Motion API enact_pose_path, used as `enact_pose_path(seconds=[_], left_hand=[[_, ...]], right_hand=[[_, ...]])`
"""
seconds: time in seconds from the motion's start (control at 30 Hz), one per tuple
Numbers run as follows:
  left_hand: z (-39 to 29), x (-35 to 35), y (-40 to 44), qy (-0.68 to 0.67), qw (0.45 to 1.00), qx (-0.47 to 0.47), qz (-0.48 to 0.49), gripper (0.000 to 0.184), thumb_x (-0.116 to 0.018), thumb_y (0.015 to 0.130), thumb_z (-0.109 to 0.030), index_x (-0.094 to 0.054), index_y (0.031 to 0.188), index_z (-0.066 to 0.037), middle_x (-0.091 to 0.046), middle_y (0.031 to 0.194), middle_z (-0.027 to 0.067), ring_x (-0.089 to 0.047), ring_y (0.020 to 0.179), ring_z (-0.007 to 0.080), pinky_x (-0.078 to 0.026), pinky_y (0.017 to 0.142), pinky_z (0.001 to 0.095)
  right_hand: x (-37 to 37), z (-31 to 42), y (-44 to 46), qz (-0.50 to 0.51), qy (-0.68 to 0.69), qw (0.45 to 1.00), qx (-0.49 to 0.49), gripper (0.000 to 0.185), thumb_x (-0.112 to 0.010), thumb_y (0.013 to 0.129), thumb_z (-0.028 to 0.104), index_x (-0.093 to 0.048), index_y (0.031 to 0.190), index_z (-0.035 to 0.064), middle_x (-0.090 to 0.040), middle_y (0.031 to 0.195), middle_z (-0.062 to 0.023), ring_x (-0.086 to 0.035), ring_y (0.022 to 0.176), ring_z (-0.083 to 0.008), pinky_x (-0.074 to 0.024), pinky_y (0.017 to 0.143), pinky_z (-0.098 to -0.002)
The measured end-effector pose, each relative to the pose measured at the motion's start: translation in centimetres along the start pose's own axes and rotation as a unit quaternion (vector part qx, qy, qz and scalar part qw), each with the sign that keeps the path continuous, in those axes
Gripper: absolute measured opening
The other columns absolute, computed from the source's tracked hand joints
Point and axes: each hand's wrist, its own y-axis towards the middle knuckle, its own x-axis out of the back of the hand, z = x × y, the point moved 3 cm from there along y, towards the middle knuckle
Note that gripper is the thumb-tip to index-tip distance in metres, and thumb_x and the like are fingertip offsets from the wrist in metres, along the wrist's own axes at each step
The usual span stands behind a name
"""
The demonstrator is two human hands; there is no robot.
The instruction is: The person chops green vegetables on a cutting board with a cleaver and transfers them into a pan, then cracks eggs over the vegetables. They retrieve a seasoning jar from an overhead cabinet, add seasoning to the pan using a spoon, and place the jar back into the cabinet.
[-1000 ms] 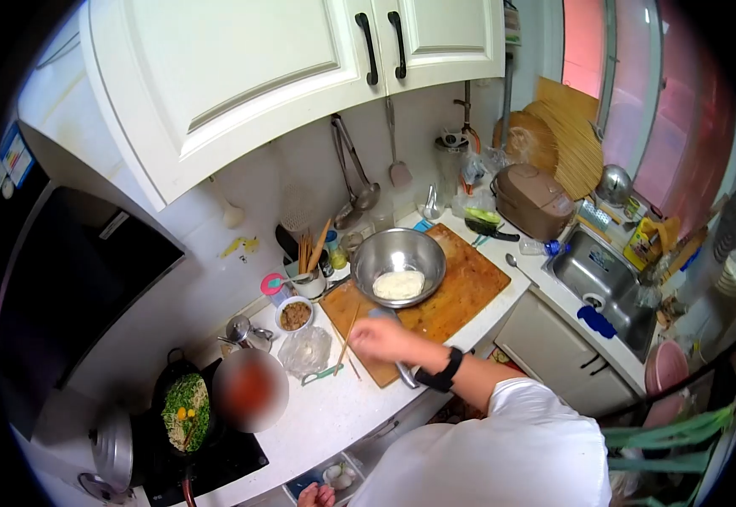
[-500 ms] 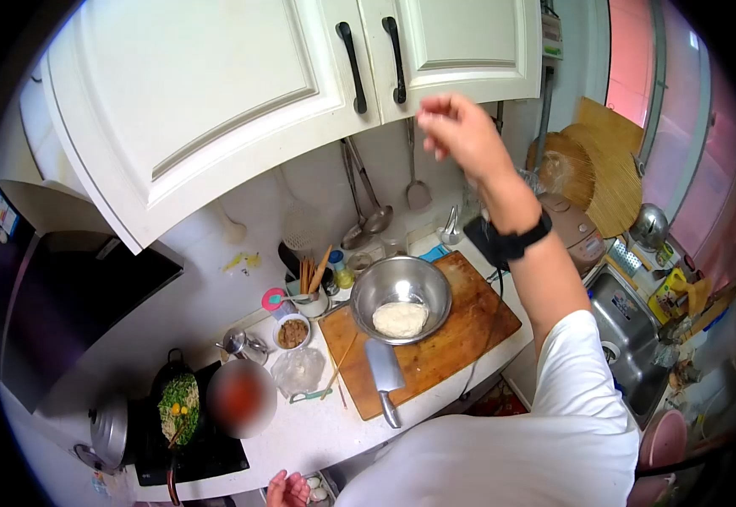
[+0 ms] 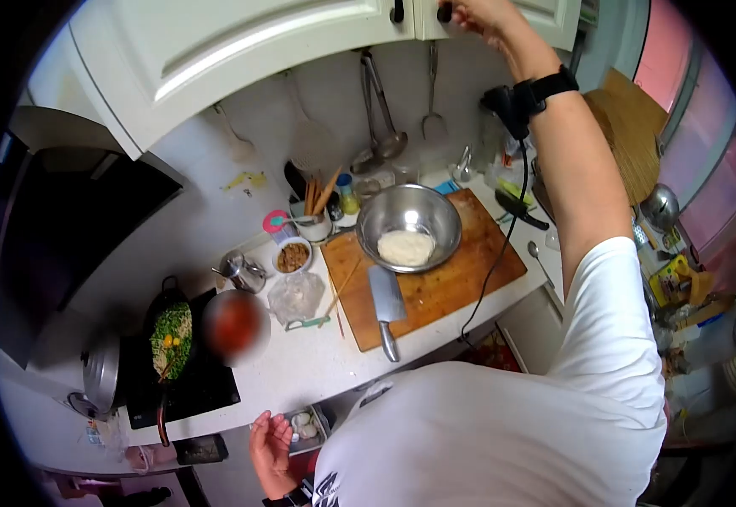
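My right hand [image 3: 479,19] is raised to the white wall cabinet [image 3: 283,51], fingers curled at a black door handle [image 3: 445,12]. The frame's top edge cuts off part of this grip. My left hand [image 3: 271,441] hangs low by the counter front, fingers apart and holding nothing, beside an open drawer [image 3: 324,427] with several white, egg-like things [image 3: 304,425] inside. On the wooden cutting board [image 3: 478,253] stands a steel bowl [image 3: 431,215] with pale dough [image 3: 406,248]. A cleaver [image 3: 386,296] rests at the board's front edge.
Left on the cooktop [image 3: 207,389] are a pan of chopped greens [image 3: 172,329] and a blurred red thing [image 3: 234,327]. A small bowl of brown food [image 3: 292,255] and a plastic bag [image 3: 295,296] lie nearby. A black cord [image 3: 503,262] crosses the board. Ladles [image 3: 391,144] hang behind.
My right hand has gone up and right to the second cabinet handle, its fingers closing there. My left hand shows more fully beside the drawer. The view has tilted downward.
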Motion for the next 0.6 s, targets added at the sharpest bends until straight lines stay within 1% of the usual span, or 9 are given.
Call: enact_pose_path(seconds=[0.1,0.17,0.27,0.3,0.33,0.37,0.4,0.47,0.6], left_hand=[[0.2,-0.6,0.3,-0.002,1.0,0.007,0.001,0.026,-0.062,0.089,-0.019,-0.057,0.11,-0.005,-0.066,0.092,0.0138,-0.066,0.08,0.0234,-0.057,0.072,0.0349],[0.5,-1.1,0.8,-0.006,1.0,0.011,0.006,0.026,-0.062,0.089,-0.019,-0.057,0.109,-0.004,-0.066,0.092,0.0137,-0.066,0.08,0.0233,-0.057,0.072,0.0345],[0.8,-2.1,1.2,-0.014,1.0,0.012,0.011,0.025,-0.062,0.089,-0.017,-0.058,0.109,-0.004,-0.066,0.092,0.0133,-0.066,0.08,0.023,-0.057,0.073,0.0336],[0.9,-2.2,1.4,-0.018,1.0,0.017,0.019,0.024,-0.062,0.089,-0.017,-0.057,0.109,-0.004,-0.066,0.092,0.0131,-0.066,0.08,0.0228,-0.057,0.073,0.0336],[1.1,-2.4,1.5,-0.021,0.999,0.022,0.026,0.024,-0.062,0.089,-0.017,-0.057,0.109,-0.004,-0.066,0.092,0.013,-0.066,0.08,0.0227,-0.057,0.074,0.0336],[1.0,-3.0,1.4,-0.019,0.999,0.02,0.04,0.024,-0.062,0.089,-0.016,-0.059,0.109,-0.004,-0.066,0.092,0.0127,-0.066,0.08,0.0222,-0.057,0.073,0.033],[1.1,-3.1,1.3,-0.021,0.999,0.022,0.041,0.024,-0.062,0.089,-0.016,-0.059,0.109,-0.004,-0.066,0.092,0.0127,-0.066,0.08,0.0222,-0.057,0.073,0.033],[1.3,-3.0,2.0,-0.016,0.999,0.034,0.013,0.024,-0.063,0.089,-0.017,-0.061,0.11,-0.005,-0.067,0.092,0.0121,-0.066,0.079,0.0222,-0.057,0.071,0.0329],[1.7,-3.4,3.4,0.01,0.999,0.015,0.035,0.026,-0.065,0.087,-0.021,-0.062,0.109,-0.008,-0.067,0.092,0.0102,-0.065,0.082,0.0218,-0.055,0.073,0.0333]], right_hand=[[1.9,1.0,-2.6,-0.017,0.045,0.999,0.016,0.021,-0.063,0.09,0.027,-0.057,0.087,0.007,-0.053,0.06,0.0018,-0.048,0.048,-0.0082,-0.039,0.042,-0.022],[3.9,2.7,-6.1,0.063,0.063,0.995,0.05,0.019,-0.061,0.092,0.027,-0.057,0.085,0.0098,-0.052,0.06,0.005,-0.046,0.049,-0.0038,-0.0361,0.041,-0.0192],[7.9,3.0,-9.9,0.011,0.076,0.993,0.084,0.022,-0.059,0.094,0.03,-0.057,0.084,0.011,-0.051,0.062,0.0075,-0.043,0.047,-0.0011,-0.0335,0.039,-0.0163],[9.4,3.0,-11.2,-0.007,0.091,0.99,0.105,0.023,-0.058,0.095,0.031,-0.056,0.087,0.0093,-0.053,0.063,0.0068,-0.045,0.048,-0.0011,-0.0338,0.039,-0.0162],[13.3,0.6,-10.6,0.019,0.108,0.985,0.131,0.024,-0.058,0.094,0.027,-0.058,0.103,0.0045,-0.056,0.08,0.0028,-0.041,0.052,-0.001,-0.0338,0.046,-0.015],[15.1,0.3,-11.9,0.007,0.106,0.986,0.131,0.022,-0.053,0.097,0.024,-0.058,0.107,0.0041,-0.054,0.084,0.0038,-0.036,0.053,0.0003,-0.0316,0.047,-0.0139],[17.6,-0.5,-12.5,0.011,0.132,0.985,0.113,0.024,-0.053,0.097,0.024,-0.057,0.11,0.0038,-0.051,0.079,0.0052,-0.038,0.055,0.0,-0.0315,0.05,-0.0138],[19.7,0.4,-14.9,-0.015,0.122,0.985,0.12,0.02,-0.062,0.092,0.024,-0.06,0.102,0.0065,-0.055,0.075,0.0052,-0.049,0.057,-0.0032,-0.038,0.05,-0.0168],[24.6,-0.1,-17.8,-0.07,0.089,0.986,0.123,0.02,-0.059,0.094,0.021,-0.059,0.106,0.006,-0.051,0.074,0.0073,-0.045,0.06,-0.0027,-0.0356,0.054,-0.0167]])
